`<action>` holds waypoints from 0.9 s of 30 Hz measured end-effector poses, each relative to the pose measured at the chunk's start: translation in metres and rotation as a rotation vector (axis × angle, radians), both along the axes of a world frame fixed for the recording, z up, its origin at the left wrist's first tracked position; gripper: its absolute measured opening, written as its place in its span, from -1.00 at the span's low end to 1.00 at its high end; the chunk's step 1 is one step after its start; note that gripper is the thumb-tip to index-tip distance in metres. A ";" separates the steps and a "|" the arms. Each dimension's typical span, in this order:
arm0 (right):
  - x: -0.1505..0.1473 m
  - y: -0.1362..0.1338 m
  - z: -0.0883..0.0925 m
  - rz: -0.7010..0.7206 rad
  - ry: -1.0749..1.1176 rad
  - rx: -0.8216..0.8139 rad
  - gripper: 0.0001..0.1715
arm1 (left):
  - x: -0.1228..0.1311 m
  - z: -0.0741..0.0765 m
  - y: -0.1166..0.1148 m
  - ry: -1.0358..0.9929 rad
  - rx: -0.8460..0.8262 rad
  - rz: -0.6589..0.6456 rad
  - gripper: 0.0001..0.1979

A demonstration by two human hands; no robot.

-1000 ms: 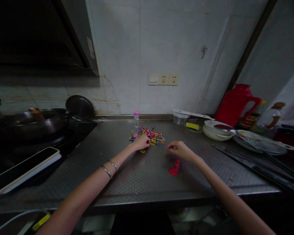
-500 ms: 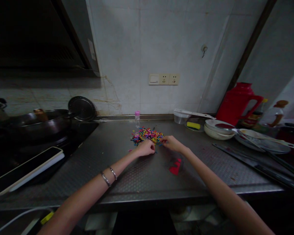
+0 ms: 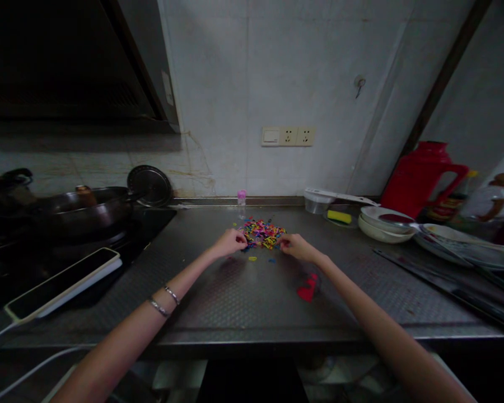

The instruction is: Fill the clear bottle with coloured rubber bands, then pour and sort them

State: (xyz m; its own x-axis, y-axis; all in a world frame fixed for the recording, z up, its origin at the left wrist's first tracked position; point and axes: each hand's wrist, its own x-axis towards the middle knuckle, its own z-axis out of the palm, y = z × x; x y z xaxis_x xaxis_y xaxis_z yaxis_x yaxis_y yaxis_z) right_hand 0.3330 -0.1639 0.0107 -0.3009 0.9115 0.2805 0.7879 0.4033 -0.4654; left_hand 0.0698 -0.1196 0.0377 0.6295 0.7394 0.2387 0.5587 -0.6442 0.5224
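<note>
A heap of small multicoloured rubber bands (image 3: pixel 262 232) lies on the metal counter in the middle of the head view. At the heap's left edge is my left hand (image 3: pixel 230 243), its fingers curled together by the bands. My right hand (image 3: pixel 294 246) is at the right edge with thumb and fingers drawn together. What either hand pinches, if anything, is too small to make out. A yellow band (image 3: pixel 252 258) and a blue band (image 3: pixel 272 260) lie loose in front of the heap. Behind it stands a small clear bottle with a pink cap (image 3: pixel 241 195).
A red, partly clear packet (image 3: pixel 307 287) lies near my right forearm. To the right are a plastic measuring cup (image 3: pixel 317 202), a yellow sponge (image 3: pixel 339 216), stacked bowls (image 3: pixel 384 228) and a red thermos (image 3: pixel 420 182). Leftward are a phone (image 3: pixel 63 285) and a pan (image 3: pixel 88 215).
My left hand has moved left from the front of the heap to its left edge, exposing the loose yellow band. My right hand stays at the right edge. The view has shifted slightly left.
</note>
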 end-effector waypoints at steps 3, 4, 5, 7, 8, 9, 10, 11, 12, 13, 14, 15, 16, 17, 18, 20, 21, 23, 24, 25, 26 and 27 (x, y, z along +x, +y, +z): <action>-0.014 -0.012 0.004 0.048 0.059 -0.017 -0.65 | -0.018 -0.002 0.007 -0.035 -0.044 0.064 -0.76; -0.019 -0.015 0.005 0.067 0.068 -0.028 -0.66 | -0.023 -0.003 0.008 -0.038 -0.054 0.081 -0.76; -0.023 -0.018 0.006 0.090 0.073 -0.041 -0.66 | -0.026 -0.004 0.009 -0.038 -0.062 0.091 -0.75; -0.029 -0.021 0.007 0.146 0.071 -0.069 -0.66 | -0.030 -0.007 0.009 -0.041 -0.072 0.096 -0.75; -0.030 -0.022 0.008 0.173 0.063 -0.082 -0.65 | -0.031 -0.008 0.008 -0.043 -0.074 0.090 -0.75; -0.031 -0.022 0.008 0.191 0.053 -0.091 -0.65 | -0.030 -0.009 0.007 -0.045 -0.074 0.083 -0.75; -0.031 -0.023 0.008 0.198 0.044 -0.096 -0.65 | -0.028 -0.009 0.006 -0.047 -0.071 0.077 -0.76; -0.031 -0.024 0.009 0.195 0.039 -0.096 -0.64 | -0.026 -0.009 0.004 -0.047 -0.065 0.072 -0.76; -0.030 -0.024 0.010 0.185 0.039 -0.090 -0.64 | -0.022 -0.009 0.003 -0.046 -0.058 0.067 -0.76; -0.028 -0.026 0.011 0.169 0.045 -0.081 -0.64 | -0.018 -0.009 0.002 -0.043 -0.048 0.061 -0.77; -0.026 -0.027 0.013 0.149 0.055 -0.068 -0.64 | -0.012 -0.009 0.001 -0.036 -0.037 0.050 -0.77; -0.023 -0.029 0.015 0.126 0.066 -0.052 -0.64 | -0.006 -0.009 0.001 -0.023 -0.024 0.035 -0.77; -0.020 -0.031 0.016 0.104 0.076 -0.038 -0.65 | 0.000 -0.009 0.002 -0.007 -0.011 0.017 -0.78; -0.016 -0.033 0.018 0.086 0.086 -0.028 -0.65 | 0.008 -0.010 0.002 0.013 0.000 -0.001 -0.78; -0.011 -0.035 0.018 0.072 0.098 -0.024 -0.66 | 0.015 -0.010 0.002 0.037 0.010 -0.016 -0.77; -0.003 -0.039 0.019 0.057 0.124 -0.030 -0.66 | 0.031 -0.012 0.003 0.094 0.028 -0.036 -0.77; 0.002 -0.042 0.018 0.053 0.134 -0.034 -0.67 | 0.039 -0.013 0.003 0.122 0.039 -0.047 -0.76; 0.009 -0.047 0.017 0.042 0.137 -0.037 -0.68 | 0.055 -0.015 0.001 0.170 0.071 -0.069 -0.77; 0.013 -0.050 0.015 0.036 0.131 -0.037 -0.69 | 0.061 -0.015 -0.001 0.188 0.090 -0.073 -0.78; 0.016 -0.053 0.014 0.031 0.123 -0.038 -0.70 | 0.067 -0.016 -0.002 0.202 0.110 -0.070 -0.79; 0.018 -0.056 0.013 0.023 0.114 -0.039 -0.70 | 0.073 -0.016 -0.004 0.216 0.132 -0.061 -0.80; 0.021 -0.059 0.012 0.014 0.107 -0.040 -0.70 | 0.077 -0.016 -0.006 0.231 0.155 -0.046 -0.80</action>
State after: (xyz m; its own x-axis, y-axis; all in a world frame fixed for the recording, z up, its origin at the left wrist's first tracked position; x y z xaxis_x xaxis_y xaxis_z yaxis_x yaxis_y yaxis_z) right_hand 0.3540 -0.2226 0.0230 -0.2842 0.9184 0.2751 0.7269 0.3935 -0.5628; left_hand 0.1467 -0.1253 0.0217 0.7122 0.6750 0.1929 0.6199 -0.7336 0.2783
